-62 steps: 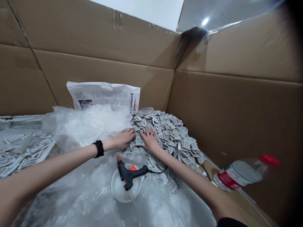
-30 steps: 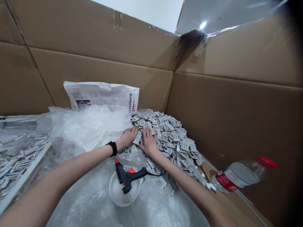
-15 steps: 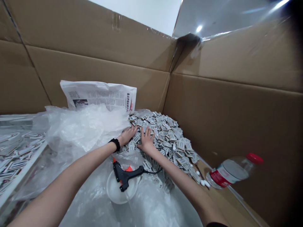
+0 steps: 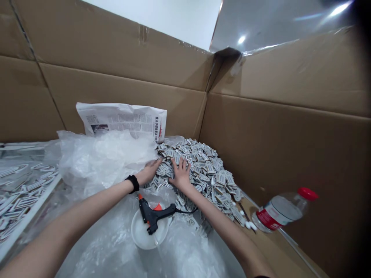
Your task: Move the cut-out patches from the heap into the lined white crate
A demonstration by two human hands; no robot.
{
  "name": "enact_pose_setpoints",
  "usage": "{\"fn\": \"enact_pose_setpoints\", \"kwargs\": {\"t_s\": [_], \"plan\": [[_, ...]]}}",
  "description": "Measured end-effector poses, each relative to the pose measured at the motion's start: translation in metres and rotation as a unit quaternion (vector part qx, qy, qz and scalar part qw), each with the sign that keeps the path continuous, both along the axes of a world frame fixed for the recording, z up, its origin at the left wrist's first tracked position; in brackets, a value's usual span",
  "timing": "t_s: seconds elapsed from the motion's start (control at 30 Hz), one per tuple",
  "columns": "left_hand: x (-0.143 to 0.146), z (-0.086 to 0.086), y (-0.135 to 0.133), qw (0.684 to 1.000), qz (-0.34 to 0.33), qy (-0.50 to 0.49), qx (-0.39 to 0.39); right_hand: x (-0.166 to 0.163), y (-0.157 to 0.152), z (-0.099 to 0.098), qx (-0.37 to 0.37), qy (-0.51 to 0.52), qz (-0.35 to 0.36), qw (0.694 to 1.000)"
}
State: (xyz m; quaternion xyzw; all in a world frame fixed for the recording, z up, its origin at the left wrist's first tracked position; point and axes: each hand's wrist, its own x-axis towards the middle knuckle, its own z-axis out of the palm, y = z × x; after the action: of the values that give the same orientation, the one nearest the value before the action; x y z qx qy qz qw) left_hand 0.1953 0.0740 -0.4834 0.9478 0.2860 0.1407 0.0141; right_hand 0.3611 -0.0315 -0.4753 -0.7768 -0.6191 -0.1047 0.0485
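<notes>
A heap of small grey-and-white flat pieces [image 4: 203, 170] lies in the corner of the cardboard enclosure. My left hand [image 4: 148, 172], with a black band on its wrist, rests at the heap's left edge beside the crumpled clear plastic [image 4: 104, 158]. My right hand [image 4: 181, 174] lies flat on the pieces with its fingers spread. Both hands press on the pile, and I cannot tell whether either one holds a piece. Just below the hands a black glue gun [image 4: 153, 214] with an orange tip lies across a white bowl [image 4: 145, 235].
Cardboard walls [image 4: 275, 131] close in the back and the right. A folded newspaper [image 4: 121, 119] leans on the back wall. A plastic water bottle [image 4: 281, 210] with a red cap lies at the right. More flat pieces [image 4: 20, 193] lie on a tray at the left.
My hands have shifted a little over the pile's left side, the left one sliding back towards the plastic. The camera view has drifted slightly. The glue gun and the bottle stay where they were.
</notes>
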Motion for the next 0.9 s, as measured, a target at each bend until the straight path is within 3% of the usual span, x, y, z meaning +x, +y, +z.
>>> {"fn": "enact_pose_setpoints", "kwargs": {"t_s": [0.1, 0.23, 0.37, 0.57, 0.7, 0.9], "plan": [[-0.002, -0.002, -0.003, 0.999, 0.016, 0.010, -0.037, -0.014, 0.003, -0.001, 0.005, -0.049, -0.022, 0.999], [0.007, 0.000, -0.003, 0.999, 0.003, 0.040, -0.017, -0.027, 0.006, -0.011, 0.017, -0.101, -0.044, 0.994], [0.006, -0.001, -0.004, 0.999, -0.035, -0.004, 0.006, -0.023, 0.006, -0.017, 0.038, -0.106, -0.026, 0.993], [-0.010, 0.007, 0.007, 0.992, -0.085, -0.074, -0.062, -0.012, 0.007, -0.013, 0.050, -0.087, -0.026, 0.995], [-0.011, 0.021, 0.013, 0.990, -0.044, -0.105, -0.085, -0.010, 0.012, -0.011, 0.044, -0.072, -0.030, 0.996], [-0.011, 0.056, 0.010, 0.969, 0.043, -0.184, -0.157, -0.001, 0.018, -0.009, 0.043, -0.023, -0.016, 0.999]]}}
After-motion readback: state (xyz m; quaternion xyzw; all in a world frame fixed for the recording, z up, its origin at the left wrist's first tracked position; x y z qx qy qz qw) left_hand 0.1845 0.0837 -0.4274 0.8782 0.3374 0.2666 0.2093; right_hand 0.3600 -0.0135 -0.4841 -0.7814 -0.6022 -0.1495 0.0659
